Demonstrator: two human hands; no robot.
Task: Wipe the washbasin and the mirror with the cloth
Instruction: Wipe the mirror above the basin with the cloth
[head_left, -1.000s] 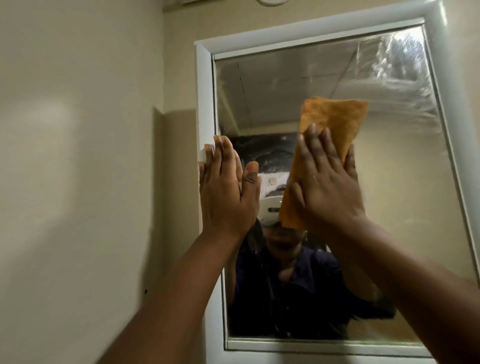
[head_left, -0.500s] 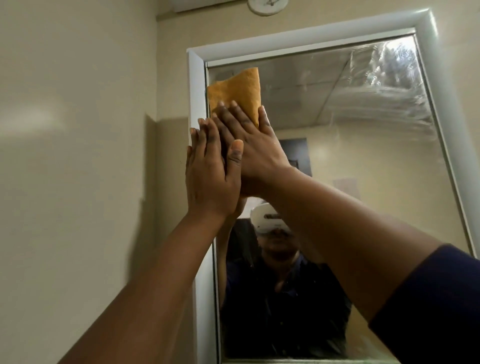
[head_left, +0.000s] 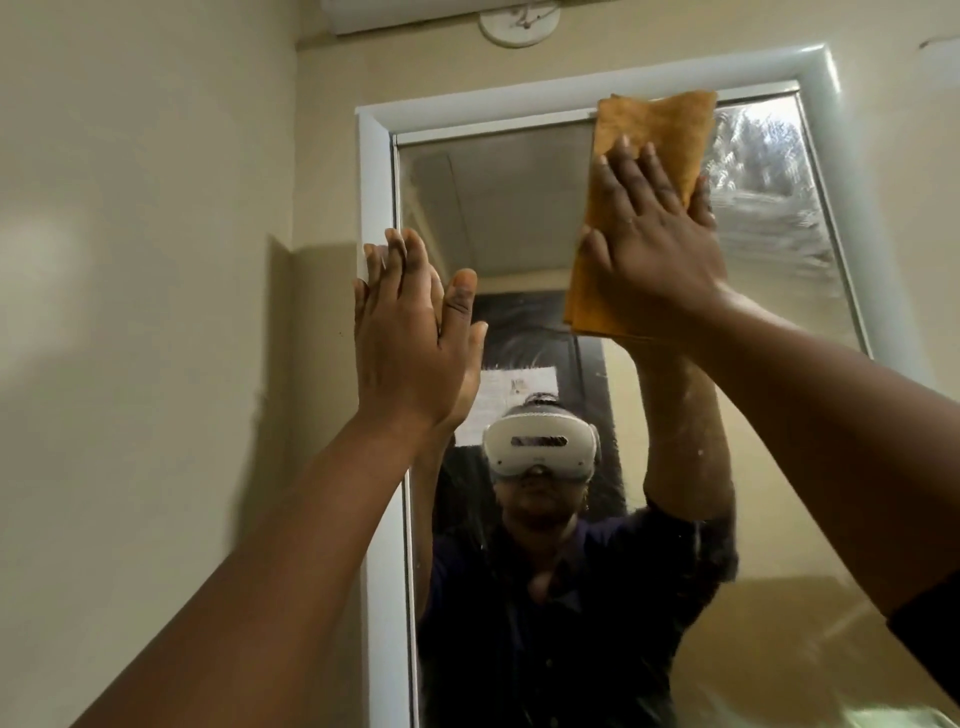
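Two hands are up at the mirror (head_left: 519, 208). Our right hand (head_left: 660, 244) presses the orange cloth (head_left: 649, 135) flat against the glass near the top edge, fingers straight and spread over it, not curled round it. Our left hand (head_left: 410, 338) lies flat and straight-fingered at the white frame (head_left: 374, 182), holding nothing. We judge the cloth soft, light and limp, so a broad palm keeps it from bunching, and glass lets it slide easily. Its top already overlaps the upper frame, so no room is left upward. Smeared glass (head_left: 763, 208) lies to the right before the frame, and open mirror below. No washbasin is in view.
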